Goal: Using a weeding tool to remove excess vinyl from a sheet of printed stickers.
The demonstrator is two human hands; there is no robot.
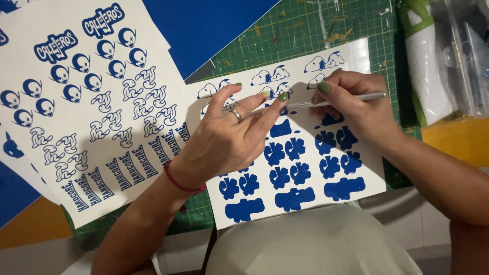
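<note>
A white sheet of blue vinyl cut-outs (305,173) lies flat on the green cutting mat (300,35), near the front edge of the counter (35,224) and right below both hands. Its lower rows hold solid blue cartoon shapes; along its top edge the shapes show as white dog figures outlined in blue.

The right hand (356,109) holds a slim silver weeding tool (341,101), its fingers closed narrowly around the shaft like a pen grip. The tool lies almost level, its tip pointing left toward the middle of the sheet's upper part. The left hand (229,137) rests over the sheet's left half, palm side down, its fingers spread loosely; the tips of the forefinger and middle finger come just beside the tool's tip. Whether they pinch a scrap of vinyl there cannot be told. The nails are painted green, a ring sits on one finger, and a red cord bracelet (178,183) circles the left wrist.

To the left, a larger white sheet (97,112) carries many small blue designs in rows, overlapping the mat and touching the smaller sheet's left edge. A plain blue sheet (204,25) lies behind it at the top. On the right side stand a white roll with green trim (425,66) and a clear plastic container (468,56), well apart from the hands. A pale cloth-covered lap (316,244) fills the bottom of the view.
</note>
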